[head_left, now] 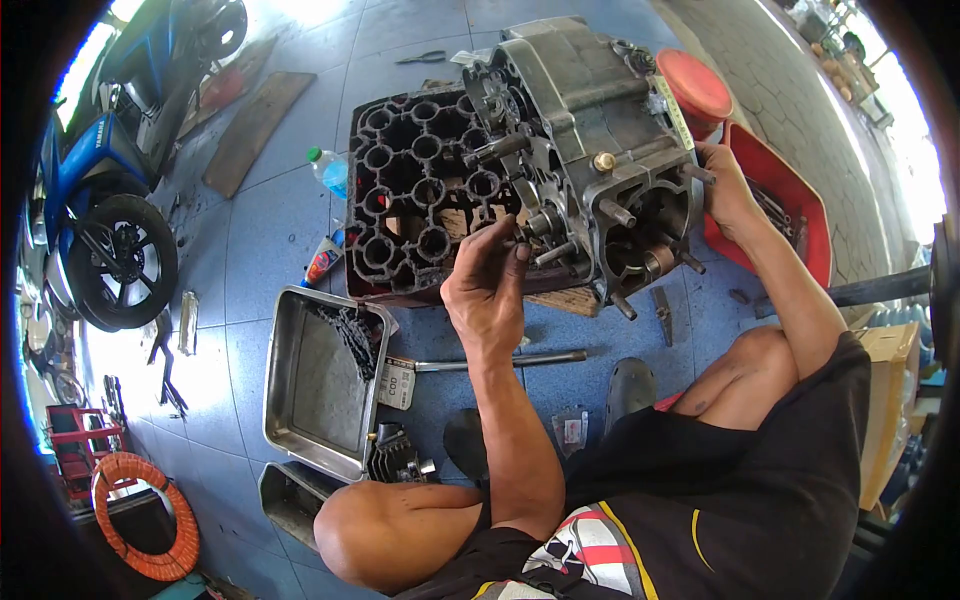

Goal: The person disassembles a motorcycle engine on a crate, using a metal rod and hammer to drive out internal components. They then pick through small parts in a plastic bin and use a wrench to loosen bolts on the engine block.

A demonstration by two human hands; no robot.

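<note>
A grey metal engine case (600, 110) rests tilted on a dark, greasy crate (420, 180) with round openings. At its left side, my left hand (488, 280) pinches thumb to fingers beside a protruding shaft (545, 222); whatever sits between the fingertips is too small to make out. My right hand (728, 190) grips the case's right edge, near a stud, its fingers partly hidden behind the metal. The case's open cavity (645, 240) faces toward me, with several studs around it.
A metal tray (325, 400) lies left of my knees, with a finned cylinder (395, 455) beside it. A long bar (500, 362) lies on the floor. Right of the case stands a red bin (815, 215) of tools. A blue motorcycle (95, 170) is far left.
</note>
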